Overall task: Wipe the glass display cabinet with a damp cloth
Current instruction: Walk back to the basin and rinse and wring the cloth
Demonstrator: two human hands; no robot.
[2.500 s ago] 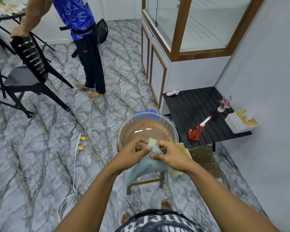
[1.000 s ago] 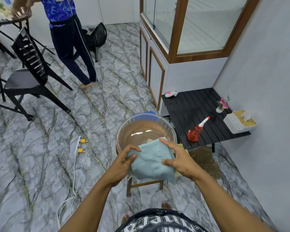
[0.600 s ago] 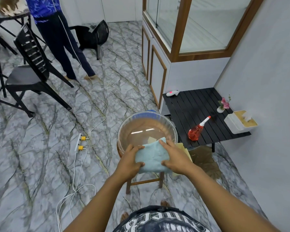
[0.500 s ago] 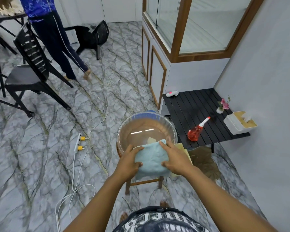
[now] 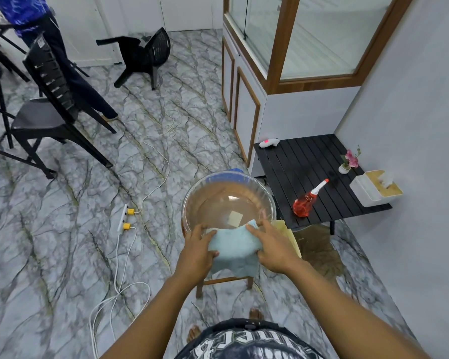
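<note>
A light blue cloth (image 5: 232, 248) hangs spread over the near rim of a clear glass bowl (image 5: 192, 200) that sits on a small wooden stool (image 5: 224, 281). My left hand (image 5: 196, 252) grips the cloth's left edge, thumb over the fabric. My right hand (image 5: 272, 248) holds its right edge, fingers reaching over the bowl's rim. The glass display cabinet (image 5: 311, 35), framed in brown wood over white doors, stands at the upper right, well beyond both hands.
A low black slatted table (image 5: 309, 167) on the right carries a red spray bottle (image 5: 305, 202), a white tissue box (image 5: 373, 189), a small flower pot (image 5: 346, 164) and a white device (image 5: 268, 143). A power strip (image 5: 123, 216) with cables lies on the marble floor. Black chairs (image 5: 49, 99) and a standing person (image 5: 49, 40) are at left.
The cloth went from bunched between my hands to spread wide, then came down onto the bowl's near rim. The person at the back walked further left.
</note>
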